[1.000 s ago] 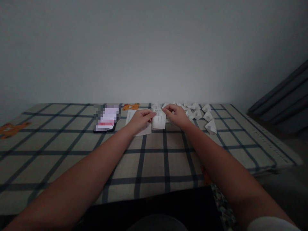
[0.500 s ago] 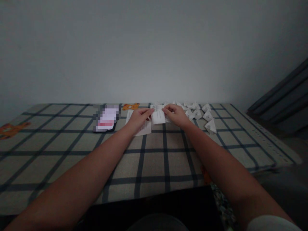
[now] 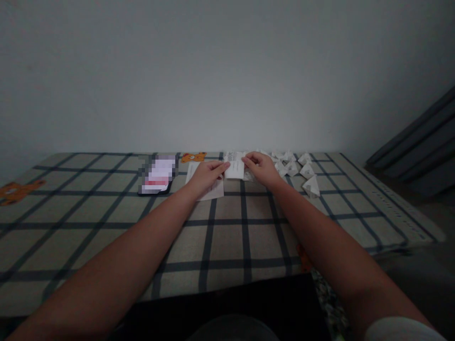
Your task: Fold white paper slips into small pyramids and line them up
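A small white piece of paper (image 3: 235, 169) with faint print is held up between my two hands, over the far part of the table. My left hand (image 3: 208, 174) pinches its left edge with thumb and fingers. On the opposite edge, my right hand (image 3: 261, 168) grips it the same way, fingers curled behind. Beneath my left hand lies a flat printed sheet (image 3: 215, 191), partly covered by that hand. Several folded white paper pieces (image 3: 292, 168) stand to the right of my right hand, some of them hidden behind it.
A checked tablecloth (image 3: 227, 237) covers the table, which meets a grey wall (image 3: 227, 76) at the back. A phone (image 3: 159, 174) with a lit, blurred screen lies to the left. Dark grey folded fabric (image 3: 419, 137) hangs at the right.
The paper has tilted and risen slightly, its lower edge now a little farther from me. My right hand has shifted slightly with it; the phone and folded pieces stay put.
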### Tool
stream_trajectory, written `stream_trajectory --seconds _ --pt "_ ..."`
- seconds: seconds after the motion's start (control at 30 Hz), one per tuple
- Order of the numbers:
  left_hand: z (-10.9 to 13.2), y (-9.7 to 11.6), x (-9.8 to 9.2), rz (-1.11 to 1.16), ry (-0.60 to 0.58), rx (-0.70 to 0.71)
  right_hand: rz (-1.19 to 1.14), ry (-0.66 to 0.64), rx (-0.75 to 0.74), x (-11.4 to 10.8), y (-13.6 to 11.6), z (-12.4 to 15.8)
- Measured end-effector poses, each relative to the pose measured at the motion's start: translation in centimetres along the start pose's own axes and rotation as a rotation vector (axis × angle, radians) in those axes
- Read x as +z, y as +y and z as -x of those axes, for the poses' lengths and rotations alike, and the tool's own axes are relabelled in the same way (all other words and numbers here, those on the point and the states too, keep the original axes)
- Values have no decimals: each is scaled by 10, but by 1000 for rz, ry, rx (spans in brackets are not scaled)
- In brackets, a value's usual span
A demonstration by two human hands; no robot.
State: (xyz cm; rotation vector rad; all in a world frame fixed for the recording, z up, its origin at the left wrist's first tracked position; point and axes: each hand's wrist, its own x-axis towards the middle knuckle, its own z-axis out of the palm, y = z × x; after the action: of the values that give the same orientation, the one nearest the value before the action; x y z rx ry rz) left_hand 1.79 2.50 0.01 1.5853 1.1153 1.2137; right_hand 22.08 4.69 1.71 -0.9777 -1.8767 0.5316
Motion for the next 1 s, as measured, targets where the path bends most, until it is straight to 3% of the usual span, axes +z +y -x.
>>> stream_trajectory --seconds 0.4,0.6,0.77,1.0 --pt "-1 -1 -2 -41 -29 30 -7 44 19 0 3 -2" --pt "2 4 1 26 -121 9 -80 85 65 0 4 -2" --pt "4 9 -1 -3 -97 25 -81 91 63 1 3 -3" --pt "1 -2 2 91 -50 28 -97 59 48 1 7 -2"
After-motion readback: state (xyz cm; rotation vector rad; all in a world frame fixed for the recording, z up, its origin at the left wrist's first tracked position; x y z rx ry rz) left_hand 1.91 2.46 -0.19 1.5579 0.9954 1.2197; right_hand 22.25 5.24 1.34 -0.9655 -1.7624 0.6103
